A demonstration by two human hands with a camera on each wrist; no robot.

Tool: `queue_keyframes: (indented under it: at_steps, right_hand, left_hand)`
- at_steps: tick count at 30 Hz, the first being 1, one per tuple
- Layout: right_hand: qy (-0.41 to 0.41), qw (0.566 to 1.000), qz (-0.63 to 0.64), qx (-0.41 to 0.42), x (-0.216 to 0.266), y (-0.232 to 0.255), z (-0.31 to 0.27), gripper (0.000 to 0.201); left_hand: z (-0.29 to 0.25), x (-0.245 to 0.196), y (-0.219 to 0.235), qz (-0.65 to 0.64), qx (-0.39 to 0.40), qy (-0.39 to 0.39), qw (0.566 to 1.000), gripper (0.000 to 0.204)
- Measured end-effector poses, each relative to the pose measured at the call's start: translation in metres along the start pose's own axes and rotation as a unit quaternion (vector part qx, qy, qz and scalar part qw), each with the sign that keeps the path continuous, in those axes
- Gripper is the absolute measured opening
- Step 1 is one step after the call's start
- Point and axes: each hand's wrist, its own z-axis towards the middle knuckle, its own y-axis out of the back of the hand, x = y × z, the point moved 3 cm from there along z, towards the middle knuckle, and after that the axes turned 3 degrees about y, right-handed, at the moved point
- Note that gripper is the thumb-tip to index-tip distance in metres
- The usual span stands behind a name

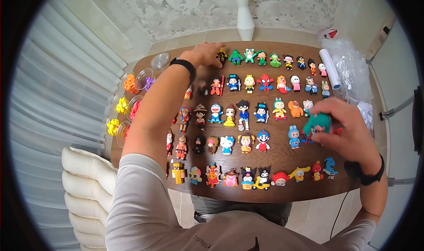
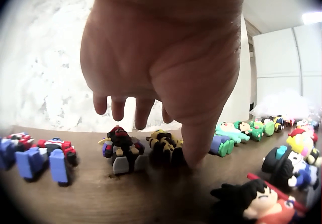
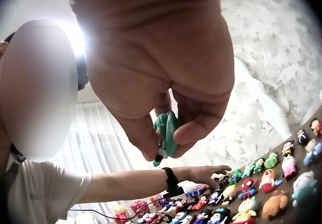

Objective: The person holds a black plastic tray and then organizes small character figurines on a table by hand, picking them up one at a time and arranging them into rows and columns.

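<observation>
At the table's back edge, my left hand [image 1: 206,55] hangs over the back row of toy figurines, its fingers extended. In the left wrist view its thumb [image 2: 197,141] points down right beside a black-and-yellow figurine [image 2: 166,146], which lies on the table. A red-and-black figurine [image 2: 121,148] lies to the left of that one, and a green muscular figurine [image 1: 236,57] to its right. My right hand [image 1: 346,129] pinches a green-haired figurine [image 1: 319,123] between thumb and fingers, raised above the right side of the rows. Fingers cover part of that figurine.
Rows of figurines cover the brown table [image 1: 282,162]. Clear cups with orange [image 1: 130,84], yellow and other coloured pieces stand at the left edge. A white roll [image 1: 330,69] and crumpled clear plastic [image 1: 353,70] lie at the right. A padded white chair [image 1: 84,184] stands front left.
</observation>
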Motion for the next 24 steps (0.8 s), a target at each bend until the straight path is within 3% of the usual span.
queue_keyframes:
  at_steps: [5, 6, 9, 14, 17, 21, 24]
  right_hand:
    - [-0.026, 0.998, 0.045, -0.028, 0.006, 0.0, -0.051, 0.045]
    - [-0.061, 0.997, 0.051, -0.01, 0.008, 0.001, -0.062, 0.046]
    - [-0.041, 0.998, 0.025, -0.035, 0.015, -0.004, -0.091, 0.047]
    - [-0.126, 0.973, 0.168, -0.094, 0.001, -0.037, -0.144, 0.05]
    - [-0.214, 0.923, 0.264, -0.18, -0.005, -0.064, -0.169, 0.051]
    - [-0.232, 0.867, 0.307, -0.315, -0.009, -0.099, -0.184, 0.054]
    - [-0.208, 0.891, 0.214, -0.343, -0.022, -0.12, -0.194, 0.048]
  left_hand:
    - [-0.003, 0.021, 0.0, 0.009, 0.042, 0.037, 0.998, 0.094]
    - [-0.002, 0.024, -0.003, 0.011, 0.051, 0.038, 0.998, 0.093]
    - [-0.004, 0.028, -0.004, -0.011, 0.068, 0.044, 0.997, 0.092]
    - [-0.007, 0.023, -0.001, -0.008, 0.074, 0.029, 0.997, 0.094]
    - [-0.016, 0.005, 0.009, 0.005, 0.042, 0.032, 0.999, 0.098]
    - [-0.009, -0.013, 0.009, -0.012, 0.038, 0.003, 0.999, 0.097]
    - [0.007, -0.019, 0.005, -0.025, 0.021, -0.002, 0.999, 0.088]
